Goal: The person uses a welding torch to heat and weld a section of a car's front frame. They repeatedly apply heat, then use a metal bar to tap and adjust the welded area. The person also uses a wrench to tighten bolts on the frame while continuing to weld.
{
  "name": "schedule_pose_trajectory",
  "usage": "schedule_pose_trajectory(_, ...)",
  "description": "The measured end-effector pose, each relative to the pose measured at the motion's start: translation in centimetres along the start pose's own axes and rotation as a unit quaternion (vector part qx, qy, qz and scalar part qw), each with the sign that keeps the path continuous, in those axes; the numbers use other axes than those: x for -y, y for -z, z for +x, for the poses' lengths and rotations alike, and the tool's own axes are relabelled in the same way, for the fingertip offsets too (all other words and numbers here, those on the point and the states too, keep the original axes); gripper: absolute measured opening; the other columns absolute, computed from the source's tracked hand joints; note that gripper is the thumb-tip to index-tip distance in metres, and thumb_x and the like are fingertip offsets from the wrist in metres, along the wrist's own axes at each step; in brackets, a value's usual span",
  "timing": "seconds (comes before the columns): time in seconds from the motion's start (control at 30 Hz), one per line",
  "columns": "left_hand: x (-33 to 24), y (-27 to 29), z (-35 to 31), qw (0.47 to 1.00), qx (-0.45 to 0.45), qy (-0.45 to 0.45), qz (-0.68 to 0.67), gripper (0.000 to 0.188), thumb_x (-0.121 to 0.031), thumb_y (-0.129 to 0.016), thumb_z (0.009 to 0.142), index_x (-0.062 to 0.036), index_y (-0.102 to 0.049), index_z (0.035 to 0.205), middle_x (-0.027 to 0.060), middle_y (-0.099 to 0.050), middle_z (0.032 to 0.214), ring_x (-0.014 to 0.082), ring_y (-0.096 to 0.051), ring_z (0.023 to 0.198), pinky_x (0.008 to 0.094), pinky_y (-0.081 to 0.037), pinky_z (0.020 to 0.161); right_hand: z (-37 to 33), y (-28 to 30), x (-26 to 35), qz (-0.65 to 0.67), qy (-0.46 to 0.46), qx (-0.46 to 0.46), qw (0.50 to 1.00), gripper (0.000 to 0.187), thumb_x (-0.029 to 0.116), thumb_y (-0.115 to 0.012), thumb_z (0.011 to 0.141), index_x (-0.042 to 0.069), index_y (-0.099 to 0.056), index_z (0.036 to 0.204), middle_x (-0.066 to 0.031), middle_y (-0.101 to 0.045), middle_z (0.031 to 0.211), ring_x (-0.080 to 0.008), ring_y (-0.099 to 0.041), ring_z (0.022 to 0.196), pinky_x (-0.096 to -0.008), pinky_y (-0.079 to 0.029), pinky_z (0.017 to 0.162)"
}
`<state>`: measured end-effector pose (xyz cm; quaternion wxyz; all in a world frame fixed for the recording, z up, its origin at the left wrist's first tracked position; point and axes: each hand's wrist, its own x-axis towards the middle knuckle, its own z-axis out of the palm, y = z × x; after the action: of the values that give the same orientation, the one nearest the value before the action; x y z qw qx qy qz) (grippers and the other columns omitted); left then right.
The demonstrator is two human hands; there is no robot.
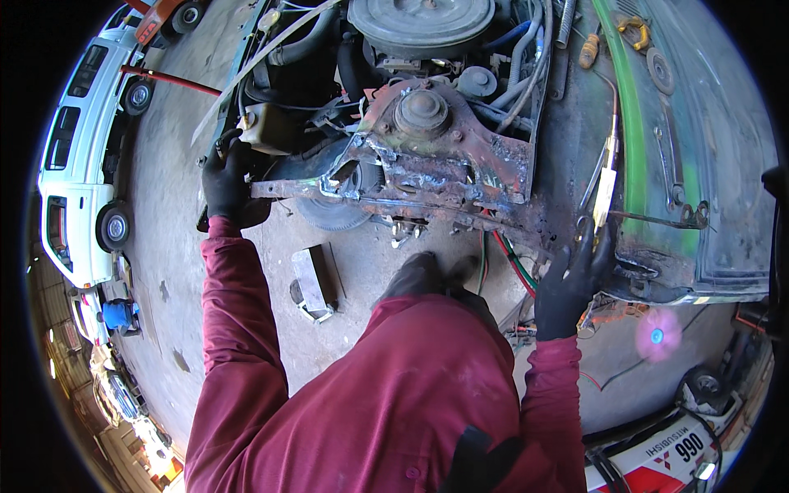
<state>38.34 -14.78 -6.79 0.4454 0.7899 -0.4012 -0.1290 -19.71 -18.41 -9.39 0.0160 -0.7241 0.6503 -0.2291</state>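
My left hand [223, 182], in a black glove, is at the left front corner of the engine bay, beside a whitish plastic reservoir [268, 129]. Its fingers are curled; what they grip is hidden. The rusty, scraped front crossmember [386, 200] runs to the right from there, below a reddish strut tower [493, 160]. On the right, my black-gloved right hand [573, 283] has its fingers stretched out over the rusty body edge. Its fingertips are near the lower end of a gas torch [606, 195], which lies on the fender side with its thin copper neck pointing away.
Wrenches [667, 160], a grinding disc [660, 71] and yellow-handled pliers [634, 34] lie on the green-striped panel. Red and green hoses [516, 264] hang below the crossmember. A metal box [311, 279] stands on the floor. A white van [78, 156] is parked left.
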Motion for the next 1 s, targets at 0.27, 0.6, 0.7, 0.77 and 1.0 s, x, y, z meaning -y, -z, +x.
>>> schedule_pose_trajectory(0.27,-0.8,-0.2,-0.2,1.000,0.011,0.020,0.007,0.035,-0.024,-0.066,0.110,-0.0053,-0.075,0.138,0.0036,-0.076,0.094,0.0106,-0.068,0.083,0.0296,-0.055,0.077,-0.1,-0.5,-0.4,0.011,-0.102,-0.033,0.994,0.067,0.020,-0.065,0.106,0.005,-0.043,0.168,-0.0293,-0.052,0.152,-0.0491,-0.052,0.140,-0.0588,-0.039,0.118)
schedule_pose_trajectory(0.6,-1.0,-0.1,-0.5,1.000,0.016,0.011,0.018,0.035,-0.021,-0.063,0.111,-0.0048,-0.072,0.141,0.0100,-0.081,0.113,0.0172,-0.078,0.103,0.0341,-0.060,0.092,0.9,-2.2,-3.4,0.065,-0.222,-0.003,0.973,0.049,0.022,-0.068,0.106,-0.006,-0.058,0.145,-0.0311,-0.064,0.127,-0.0477,-0.063,0.116,-0.0559,-0.051,0.101)
schedule_pose_trajectory(0.7,-1.3,-0.2,-0.6,1.000,0.016,0.019,0.006,0.035,-0.020,-0.063,0.112,-0.0036,-0.071,0.141,0.0110,-0.081,0.119,0.0170,-0.077,0.107,0.0336,-0.060,0.094,1.6,-2.1,-3.4,0.057,-0.191,-0.025,0.980,0.050,0.021,-0.069,0.105,-0.006,-0.059,0.146,-0.0292,-0.068,0.121,-0.0434,-0.066,0.108,-0.0533,-0.051,0.098)
schedule_pose_trajectory(0.77,-1.6,-0.3,-0.7,1.000,0.010,0.011,0.005,0.034,-0.020,-0.062,0.112,-0.0032,-0.071,0.141,0.0107,-0.080,0.117,0.0167,-0.077,0.106,0.0336,-0.060,0.093,1.8,-1.8,-3.0,0.080,-0.206,-0.008,0.975,0.050,0.020,-0.069,0.105,-0.005,-0.059,0.147,-0.0292,-0.068,0.125,-0.0423,-0.067,0.109,-0.0529,-0.052,0.097)
schedule_pose_trajectory(1.0,-1.9,-0.2,-0.8,0.998,0.019,-0.021,0.047,0.033,-0.020,-0.061,0.113,-0.0034,-0.071,0.139,0.0104,-0.080,0.113,0.0154,-0.075,0.101,0.0331,-0.059,0.090,2.1,-1.3,-2.6,0.124,-0.163,-0.001,0.979,0.073,0.016,-0.073,0.101,-0.002,-0.045,0.166,-0.0265,-0.063,0.150,-0.0350,-0.067,0.121,-0.0455,-0.051,0.109)
